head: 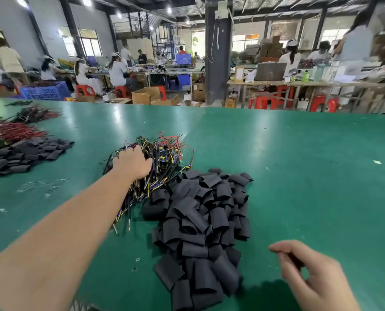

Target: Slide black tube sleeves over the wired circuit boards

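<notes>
Green table: carries everything – both hands work over its near half.
Black tube sleeves: a big loose heap lying between the two hands, just right of the left fingers and up-left of the right fingers; all look flat and unfilled.
Wired circuit boards: a tangled pile under and beyond the left fingers, touching the far edge of the sleeve heap.
Second sleeve heap: well to the left of the left fingers, with red wire bundles beyond it.
Left hand: arm stretched out, fingers curled down into the wire tangle and gripping a bunch of it; the tips are buried.
Right hand: near the sleeves' right side, fingers loosely bent toward the thumb; a dark patch sits between them, and I cannot tell whether it is a sleeve or shadow.
Progress: no board wearing a sleeve shows near the hands – this looks like the pick-up of a board, with the sliding itself and most of both heaps left to do.
</notes>
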The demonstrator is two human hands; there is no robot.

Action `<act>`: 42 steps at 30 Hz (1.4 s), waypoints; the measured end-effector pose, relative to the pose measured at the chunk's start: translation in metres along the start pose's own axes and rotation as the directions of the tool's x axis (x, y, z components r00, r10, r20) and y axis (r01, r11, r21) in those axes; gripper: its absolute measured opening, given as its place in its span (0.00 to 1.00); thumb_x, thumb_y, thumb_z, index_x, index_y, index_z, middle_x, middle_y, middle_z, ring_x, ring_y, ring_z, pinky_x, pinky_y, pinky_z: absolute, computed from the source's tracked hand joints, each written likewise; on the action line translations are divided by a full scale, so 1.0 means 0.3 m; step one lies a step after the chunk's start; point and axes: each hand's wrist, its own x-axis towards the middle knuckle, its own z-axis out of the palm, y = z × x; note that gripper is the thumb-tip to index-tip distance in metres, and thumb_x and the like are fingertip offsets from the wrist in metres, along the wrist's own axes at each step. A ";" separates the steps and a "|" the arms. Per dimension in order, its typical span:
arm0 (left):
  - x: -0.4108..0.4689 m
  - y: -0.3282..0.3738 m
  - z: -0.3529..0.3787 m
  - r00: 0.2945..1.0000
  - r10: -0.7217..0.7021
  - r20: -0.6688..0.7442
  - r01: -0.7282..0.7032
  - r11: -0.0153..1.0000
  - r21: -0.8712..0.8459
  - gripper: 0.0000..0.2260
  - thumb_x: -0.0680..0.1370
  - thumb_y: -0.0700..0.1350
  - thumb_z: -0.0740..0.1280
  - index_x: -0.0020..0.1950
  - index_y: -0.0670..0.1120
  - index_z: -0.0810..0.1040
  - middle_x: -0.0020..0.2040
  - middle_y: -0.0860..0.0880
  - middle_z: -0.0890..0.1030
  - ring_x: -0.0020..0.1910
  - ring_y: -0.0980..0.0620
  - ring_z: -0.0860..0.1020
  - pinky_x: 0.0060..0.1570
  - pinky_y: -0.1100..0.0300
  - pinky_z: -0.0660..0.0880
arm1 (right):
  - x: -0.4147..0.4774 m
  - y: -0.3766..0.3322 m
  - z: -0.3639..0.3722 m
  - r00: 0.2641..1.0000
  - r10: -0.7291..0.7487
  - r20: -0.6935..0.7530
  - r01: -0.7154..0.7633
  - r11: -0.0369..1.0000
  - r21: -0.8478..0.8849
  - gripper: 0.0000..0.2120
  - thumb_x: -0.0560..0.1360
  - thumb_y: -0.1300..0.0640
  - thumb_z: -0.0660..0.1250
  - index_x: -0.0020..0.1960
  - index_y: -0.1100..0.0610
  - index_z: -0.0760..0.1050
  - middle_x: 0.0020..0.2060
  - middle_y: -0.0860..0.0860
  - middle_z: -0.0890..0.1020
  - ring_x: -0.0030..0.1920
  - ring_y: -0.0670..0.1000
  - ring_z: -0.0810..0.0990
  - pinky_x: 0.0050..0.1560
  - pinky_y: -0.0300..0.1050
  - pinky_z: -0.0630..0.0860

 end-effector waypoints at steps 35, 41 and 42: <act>-0.787 0.223 0.003 0.707 0.700 -0.098 -0.607 0.530 -0.592 0.05 0.79 0.50 0.63 0.52 0.51 0.73 0.45 0.56 0.78 0.46 0.57 0.73 0.49 0.60 0.69 | 0.124 -0.082 0.093 0.863 0.246 0.442 -0.496 0.241 0.834 0.12 0.67 0.60 0.68 0.51 0.58 0.76 0.40 0.58 0.83 0.29 0.48 0.77 0.32 0.37 0.74; -0.867 0.118 0.077 0.744 0.630 -0.221 -0.668 0.696 -0.264 0.35 0.70 0.67 0.63 0.72 0.51 0.65 0.72 0.54 0.66 0.71 0.53 0.64 0.66 0.56 0.59 | 0.197 -0.005 0.007 0.830 0.443 0.338 -0.419 0.097 0.903 0.06 0.66 0.59 0.67 0.44 0.56 0.74 0.29 0.51 0.78 0.23 0.44 0.69 0.25 0.33 0.69; -0.866 0.114 0.097 0.746 0.643 -0.176 -0.666 0.712 -0.223 0.39 0.68 0.69 0.62 0.74 0.49 0.64 0.74 0.53 0.64 0.72 0.52 0.62 0.67 0.55 0.57 | 0.207 0.014 -0.016 0.818 0.467 0.336 -0.413 0.069 0.908 0.06 0.66 0.58 0.66 0.44 0.55 0.74 0.28 0.50 0.77 0.22 0.44 0.67 0.24 0.33 0.67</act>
